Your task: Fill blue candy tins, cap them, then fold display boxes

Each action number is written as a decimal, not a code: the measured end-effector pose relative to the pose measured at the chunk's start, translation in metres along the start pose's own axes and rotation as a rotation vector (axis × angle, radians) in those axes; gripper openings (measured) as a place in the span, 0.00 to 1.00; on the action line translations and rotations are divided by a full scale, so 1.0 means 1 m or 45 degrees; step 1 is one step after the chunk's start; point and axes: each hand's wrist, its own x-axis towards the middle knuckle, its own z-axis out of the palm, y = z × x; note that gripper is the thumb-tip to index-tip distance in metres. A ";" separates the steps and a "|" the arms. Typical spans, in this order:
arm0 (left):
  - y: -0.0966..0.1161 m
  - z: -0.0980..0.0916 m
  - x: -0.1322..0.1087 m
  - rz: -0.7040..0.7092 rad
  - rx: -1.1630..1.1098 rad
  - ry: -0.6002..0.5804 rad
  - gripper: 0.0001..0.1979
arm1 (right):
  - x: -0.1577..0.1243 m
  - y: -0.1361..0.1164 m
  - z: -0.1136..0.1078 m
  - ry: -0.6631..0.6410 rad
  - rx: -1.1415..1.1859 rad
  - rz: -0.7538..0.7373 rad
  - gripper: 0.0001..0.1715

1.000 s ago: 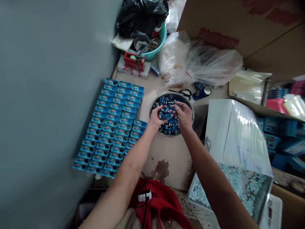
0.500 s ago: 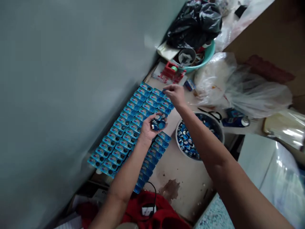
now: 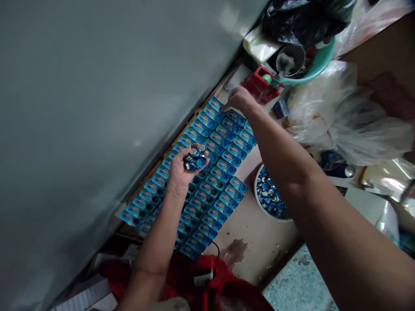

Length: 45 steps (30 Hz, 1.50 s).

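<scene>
On the blue rectangular cards (image 3: 228, 167) there is printed lettering with small coloured pictures, but it is too small for me to read. The blue drink can (image 3: 334, 169), which lies on its side with the silver end to the right, also has a print that I cannot read surely.

The cards lie close together in long rows on the pale table (image 3: 259, 235), beside the grey wall (image 3: 97, 108). Each card has its long axis from upper left to lower right, with its round place at the lower right end. In the farther cards this place looks blue; in many nearer ones it looks dark.

The left hand (image 3: 185, 166) is palm up above the cards, with its fingers half curled, and it holds a small heap of round blue-and-silver discs (image 3: 196, 158). These discs are tilted in different directions: some show a shiny silver face, others a blue one. More discs fill the round bowl with pale rim (image 3: 257, 199), right of the cards.

The right hand (image 3: 238, 100) is at the far end of the rows, fingers bent downward near a card; whether they pinch something, I cannot tell.
</scene>
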 end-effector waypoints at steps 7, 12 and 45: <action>-0.012 -0.012 -0.022 -0.069 -0.096 0.008 0.10 | -0.121 -0.054 -0.011 0.152 0.002 -0.172 0.16; -0.029 -0.023 -0.032 -0.164 -0.093 0.062 0.10 | -0.244 -0.066 0.000 -0.282 0.285 -0.852 0.25; -0.010 -0.102 -0.083 -0.088 -0.165 0.023 0.17 | -0.201 -0.151 0.066 -0.408 -0.285 -0.123 0.14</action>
